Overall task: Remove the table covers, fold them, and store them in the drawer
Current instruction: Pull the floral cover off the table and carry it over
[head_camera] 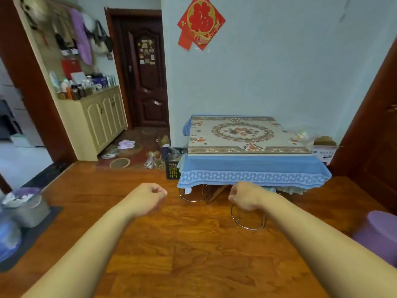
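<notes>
Head view looks across a wood floor (193, 244) at a small worktop (217, 191) pushed against the pale wall, so nothing's been pulled off yet. Two covers are on it: a blue cloth (253, 171) with a white patterned border hanging over the front edge, and on top of that a cream floral cover (242, 134) lying flat. Both look like soft, light fabric, I'd guess floppy and easy to bunch, not slippery or fragile. Best bet is probably to take the floral one first by its two near corners, then pinch the blue one at the hanging front hem. No drawer I can pick out for sure; the cream cabinet (103, 117) on the left only shows doors. Both arms are stretched out in front, well short of the covers: left hand (150, 195) has its grip clenched on nothing, right hand (242, 196) likewise curled into a loose fist, holding nothing. Writing-wise, the red diamond poster (200, 22) up on the wall has a big 福 character. A box (324, 150) beside the worktop has print too small to read.
</notes>
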Motion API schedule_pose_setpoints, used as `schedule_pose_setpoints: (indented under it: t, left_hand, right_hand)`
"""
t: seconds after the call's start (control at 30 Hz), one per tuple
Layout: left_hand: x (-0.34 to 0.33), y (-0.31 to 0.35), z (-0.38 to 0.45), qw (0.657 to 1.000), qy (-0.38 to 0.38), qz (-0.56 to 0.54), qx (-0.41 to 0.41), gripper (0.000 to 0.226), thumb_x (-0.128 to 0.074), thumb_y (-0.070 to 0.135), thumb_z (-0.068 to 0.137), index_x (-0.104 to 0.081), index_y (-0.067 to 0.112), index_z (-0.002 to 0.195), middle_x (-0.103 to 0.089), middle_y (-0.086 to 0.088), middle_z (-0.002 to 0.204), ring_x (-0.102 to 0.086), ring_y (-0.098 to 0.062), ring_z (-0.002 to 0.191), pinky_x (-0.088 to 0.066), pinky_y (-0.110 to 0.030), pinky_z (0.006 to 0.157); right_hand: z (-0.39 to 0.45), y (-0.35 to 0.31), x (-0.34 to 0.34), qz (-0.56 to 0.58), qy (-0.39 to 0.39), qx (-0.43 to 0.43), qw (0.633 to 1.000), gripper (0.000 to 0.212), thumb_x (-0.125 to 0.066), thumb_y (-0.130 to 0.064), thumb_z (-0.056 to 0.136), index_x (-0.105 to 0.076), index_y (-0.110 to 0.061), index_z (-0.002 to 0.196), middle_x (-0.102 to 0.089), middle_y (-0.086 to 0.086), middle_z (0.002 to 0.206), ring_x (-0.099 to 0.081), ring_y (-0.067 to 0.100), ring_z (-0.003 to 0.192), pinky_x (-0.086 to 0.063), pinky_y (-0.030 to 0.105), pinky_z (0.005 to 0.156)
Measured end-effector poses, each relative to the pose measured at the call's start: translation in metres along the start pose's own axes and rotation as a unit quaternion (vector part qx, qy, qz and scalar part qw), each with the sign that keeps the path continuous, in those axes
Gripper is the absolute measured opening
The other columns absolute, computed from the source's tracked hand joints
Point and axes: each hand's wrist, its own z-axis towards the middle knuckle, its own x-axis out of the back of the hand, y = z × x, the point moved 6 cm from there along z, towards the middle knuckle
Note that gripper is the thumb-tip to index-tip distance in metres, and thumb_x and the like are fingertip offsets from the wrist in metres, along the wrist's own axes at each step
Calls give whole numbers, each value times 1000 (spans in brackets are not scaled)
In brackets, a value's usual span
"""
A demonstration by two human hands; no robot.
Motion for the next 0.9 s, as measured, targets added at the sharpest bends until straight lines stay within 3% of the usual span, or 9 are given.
schedule_pose_setpoints:
  t: [0.17, 0.3, 0.37, 0.43, 0.5, 0.57, 0.7, 0.8, 0.9]
  left_hand:
    - [6, 30, 133, 999, -43, 0, -12, 22, -56, 31, 102, -74, 25, 92, -76, 3, 94, -74, -21, 86, -54, -32, 71]
    - [-14, 62, 219, 996, -87, -10, -31, 20, -54, 36, 103, -72, 28, 100, -74, 10, 103, -75, -10, 86, -58, -35, 82]
    - [-31, 68, 261, 993, -111, -15, -26, 21, -54, 35, 104, -72, 24, 104, -73, 10, 107, -74, -10, 88, -58, -31, 81]
    - [-49, 66, 304, 991, -133, -27, -9, 20, -54, 33, 104, -71, 22, 107, -72, 8, 110, -74, -12, 89, -56, -26, 75]
    - [-63, 58, 347, 989, -141, -37, 14, 19, -54, 30, 105, -70, 19, 108, -72, 4, 112, -74, -14, 91, -58, -28, 80]
    - [-72, 49, 388, 988, -141, -53, 46, 19, -54, 26, 105, -70, 16, 107, -71, 3, 115, -74, -15, 94, -58, -26, 79]
    - [-74, 29, 463, 986, -103, -77, 102, 16, -53, 27, 106, -68, 22, 106, -76, 1, 105, -75, -12, 82, -54, -28, 73]
    - [-79, 11, 507, 978, -58, -137, 146, 16, -53, 26, 106, -68, 22, 103, -77, -2, 99, -75, -15, 83, -52, -30, 72]
    - [-94, -13, 539, 959, -11, -202, 198, 18, -56, 22, 104, -73, 19, 98, -79, -4, 93, -74, -25, 94, -55, -37, 81]
  right_hand:
    - [100, 37, 45, 54, 26, -67, 996, 35, -46, -31, 104, -64, -8, 123, -66, 10, 123, -61, 28, 112, -50, 40, 98]
    - [176, 69, 58, 97, 33, -99, 990, 33, -47, -31, 103, -67, -9, 119, -68, 9, 119, -63, 25, 108, -51, 39, 97]
    - [218, 85, 58, 113, 31, -110, 987, 34, -47, -30, 102, -68, -8, 118, -70, 10, 116, -64, 25, 105, -52, 39, 95]
    - [263, 102, 52, 132, 22, -115, 984, 34, -47, -28, 102, -68, -4, 114, -72, 12, 106, -66, 23, 94, -53, 37, 84]
    - [309, 121, 45, 146, 5, -116, 982, 34, -47, -26, 102, -68, -1, 109, -71, 11, 91, -64, 21, 80, -49, 31, 69]
    - [356, 140, 40, 144, -17, -114, 983, 33, -46, -25, 101, -67, 0, 100, -65, 7, 81, -63, 22, 78, -44, 30, 64]
    - [445, 159, 42, 124, -54, -100, 986, 28, -46, -25, 102, -57, -11, 80, -57, 5, 81, -58, 25, 87, -41, 31, 67]
    - [508, 160, 58, 141, -54, -91, 984, 26, -44, -27, 105, -64, -12, 96, -63, 5, 92, -60, 23, 90, -45, 31, 77]
    - [557, 152, 60, 183, -47, -83, 979, 28, -46, -28, 105, -67, -10, 107, -65, 4, 87, -61, 19, 79, -47, 31, 74]
